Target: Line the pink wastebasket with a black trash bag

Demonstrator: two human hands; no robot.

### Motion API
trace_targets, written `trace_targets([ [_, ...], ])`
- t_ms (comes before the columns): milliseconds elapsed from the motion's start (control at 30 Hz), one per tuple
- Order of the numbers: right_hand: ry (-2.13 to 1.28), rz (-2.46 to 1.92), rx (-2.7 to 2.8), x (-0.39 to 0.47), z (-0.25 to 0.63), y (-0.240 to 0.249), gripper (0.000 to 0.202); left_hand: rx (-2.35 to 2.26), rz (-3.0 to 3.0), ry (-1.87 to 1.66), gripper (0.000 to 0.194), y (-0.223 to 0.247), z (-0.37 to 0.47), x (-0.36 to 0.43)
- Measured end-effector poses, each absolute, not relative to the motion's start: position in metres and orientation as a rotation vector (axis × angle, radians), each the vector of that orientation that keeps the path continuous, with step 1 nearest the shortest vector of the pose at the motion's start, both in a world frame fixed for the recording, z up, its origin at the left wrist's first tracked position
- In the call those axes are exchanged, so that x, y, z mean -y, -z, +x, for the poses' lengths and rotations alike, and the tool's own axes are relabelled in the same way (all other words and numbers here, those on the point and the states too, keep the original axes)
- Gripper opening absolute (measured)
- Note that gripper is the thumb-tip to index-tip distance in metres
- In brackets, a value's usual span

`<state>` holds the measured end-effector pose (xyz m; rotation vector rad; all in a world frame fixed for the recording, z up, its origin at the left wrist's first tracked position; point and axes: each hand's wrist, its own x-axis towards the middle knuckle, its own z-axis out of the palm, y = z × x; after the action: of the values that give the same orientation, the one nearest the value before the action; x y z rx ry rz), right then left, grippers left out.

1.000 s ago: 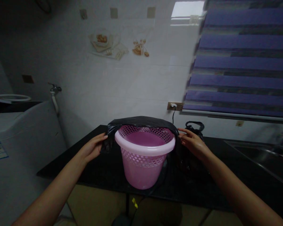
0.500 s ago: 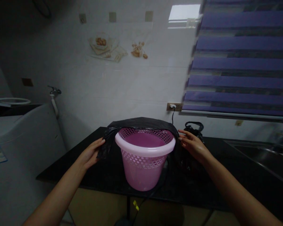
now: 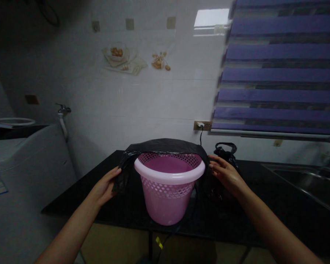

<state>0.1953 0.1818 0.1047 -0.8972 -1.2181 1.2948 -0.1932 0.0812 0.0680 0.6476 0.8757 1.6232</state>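
Black plastic [image 3: 165, 145] just got tugged a bit lower on the left, pinched by the left hand [image 3: 106, 186], with the pink basket [image 3: 166, 205] on the counter [image 3: 280, 194] covered only at its far rim, though the right hand's [image 3: 227, 175] grip can't really be told.

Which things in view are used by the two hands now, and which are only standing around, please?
In use:
- black plastic, draped along the far rim, touched by the left hand and right hand
- pink basket

Only around:
- black bag with a loop
- wall tap
- white plug
- striped blind
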Motion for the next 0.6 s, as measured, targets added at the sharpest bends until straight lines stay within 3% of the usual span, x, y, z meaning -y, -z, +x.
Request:
trace_targets([
  [300,-1.300,-0.883,1.241,-0.178,0.194,-0.102,0.050,-0.876,0.677,-1.629,0.014,-0.066,-0.194,-0.073],
  [500,-1.264,-0.888,1.278,-0.173,0.193,-0.103,0.048,-0.871,0.719,-1.633,0.032,-0.067,-0.188,-0.070],
  [600,-1.275,-0.885,1.269,-0.172,0.193,-0.103,0.048,-0.835,0.741,-1.627,0.032,-0.067,-0.185,-0.069],
])
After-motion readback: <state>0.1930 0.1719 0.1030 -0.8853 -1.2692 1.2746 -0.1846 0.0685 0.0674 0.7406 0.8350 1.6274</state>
